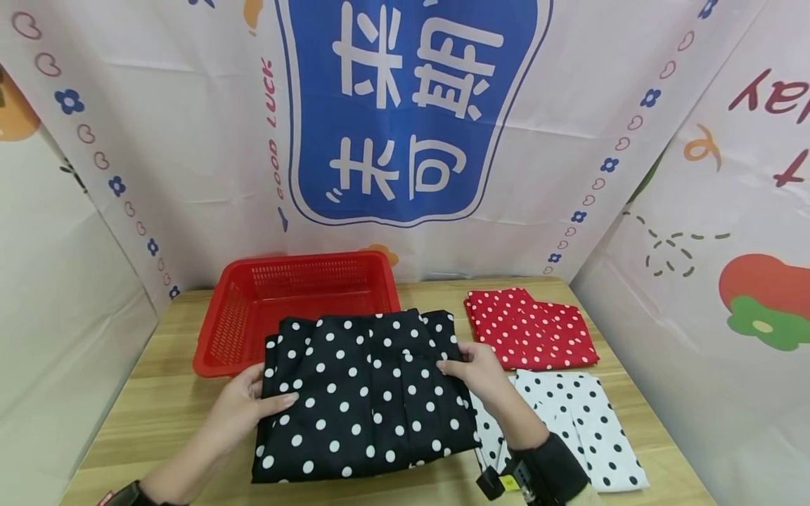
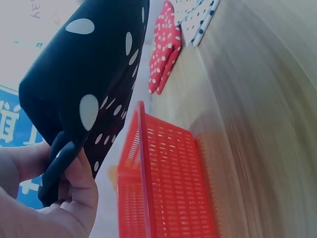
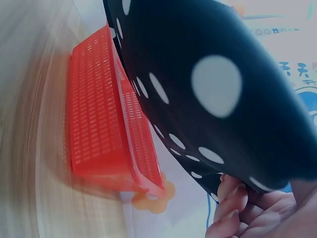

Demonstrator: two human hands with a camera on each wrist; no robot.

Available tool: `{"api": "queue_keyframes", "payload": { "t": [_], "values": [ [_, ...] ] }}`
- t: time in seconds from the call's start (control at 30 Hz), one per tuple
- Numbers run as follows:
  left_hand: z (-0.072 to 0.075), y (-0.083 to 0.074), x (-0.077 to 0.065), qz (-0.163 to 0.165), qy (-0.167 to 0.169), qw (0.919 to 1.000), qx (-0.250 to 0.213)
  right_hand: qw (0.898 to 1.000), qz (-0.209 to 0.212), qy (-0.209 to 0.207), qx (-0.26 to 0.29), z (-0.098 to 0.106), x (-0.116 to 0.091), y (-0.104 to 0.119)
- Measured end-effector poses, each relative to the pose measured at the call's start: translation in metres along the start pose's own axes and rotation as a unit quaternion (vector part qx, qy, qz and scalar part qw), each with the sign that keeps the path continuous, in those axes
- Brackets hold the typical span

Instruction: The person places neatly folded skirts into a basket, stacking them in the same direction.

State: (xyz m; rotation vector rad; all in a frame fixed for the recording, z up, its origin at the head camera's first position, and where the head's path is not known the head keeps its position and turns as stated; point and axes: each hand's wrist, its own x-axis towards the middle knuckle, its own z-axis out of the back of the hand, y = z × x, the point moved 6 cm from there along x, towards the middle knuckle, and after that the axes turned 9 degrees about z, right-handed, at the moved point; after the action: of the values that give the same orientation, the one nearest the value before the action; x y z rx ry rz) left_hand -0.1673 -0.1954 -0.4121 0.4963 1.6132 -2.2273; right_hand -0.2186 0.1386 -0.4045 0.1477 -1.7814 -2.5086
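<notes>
Both hands hold up a folded black cloth with white polka dots point(image 1: 354, 400), raised off the table in front of the red basket. At its left edge my left hand point(image 1: 243, 407) pinches the fabric, thumb on top and fingers beneath, as the left wrist view also shows. My right hand point(image 1: 484, 372) grips the right edge the same way; its fingers curl under the cloth point(image 3: 223, 99) in the right wrist view. The cloth covers the near side of the basket point(image 1: 215, 330) in the head view.
On the right of the wooden table point(image 1: 145, 414) lies a folded red cloth with white dots point(image 1: 531, 330). Nearer sits a folded white cloth with black dots point(image 1: 601, 429), partly behind my right forearm. A printed white curtain point(image 1: 209, 176) hangs behind the table.
</notes>
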Motion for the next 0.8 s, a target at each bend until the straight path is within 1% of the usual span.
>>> {"api": "queue_keyframes", "payload": {
  "t": [0.13, 0.23, 0.37, 0.47, 0.53, 0.6, 0.67, 0.8],
  "values": [
    [0.006, -0.002, 0.006, 0.009, 0.004, 1.0000, -0.002, 1.000, 0.003, -0.003, 0.004, -0.006, 0.010, 0.002],
    [0.012, -0.004, 0.009, 0.005, 0.005, 1.0000, 0.003, 1.000, 0.005, 0.001, 0.009, -0.011, 0.016, 0.003],
    [0.018, -0.004, 0.011, 0.006, -0.003, 0.9999, 0.015, 1.000, 0.006, 0.008, 0.019, -0.018, 0.025, 0.004],
    [0.023, -0.004, 0.014, 0.003, -0.009, 0.9998, 0.016, 1.000, 0.002, 0.009, 0.026, -0.023, 0.031, 0.004],
    [0.019, -0.009, 0.019, -0.007, -0.004, 0.9998, 0.017, 1.000, 0.001, -0.001, 0.029, -0.020, 0.034, 0.003],
    [0.019, -0.011, 0.025, -0.009, -0.003, 0.9998, 0.019, 1.000, -0.001, -0.008, 0.029, -0.020, 0.037, 0.003],
    [0.022, -0.010, 0.030, -0.002, -0.006, 0.9997, 0.022, 1.000, 0.007, -0.011, 0.026, -0.024, 0.043, 0.005],
    [0.037, -0.002, 0.039, 0.024, -0.011, 0.9993, 0.026, 0.999, 0.013, -0.002, 0.030, -0.041, 0.056, 0.010]
  ]
}}
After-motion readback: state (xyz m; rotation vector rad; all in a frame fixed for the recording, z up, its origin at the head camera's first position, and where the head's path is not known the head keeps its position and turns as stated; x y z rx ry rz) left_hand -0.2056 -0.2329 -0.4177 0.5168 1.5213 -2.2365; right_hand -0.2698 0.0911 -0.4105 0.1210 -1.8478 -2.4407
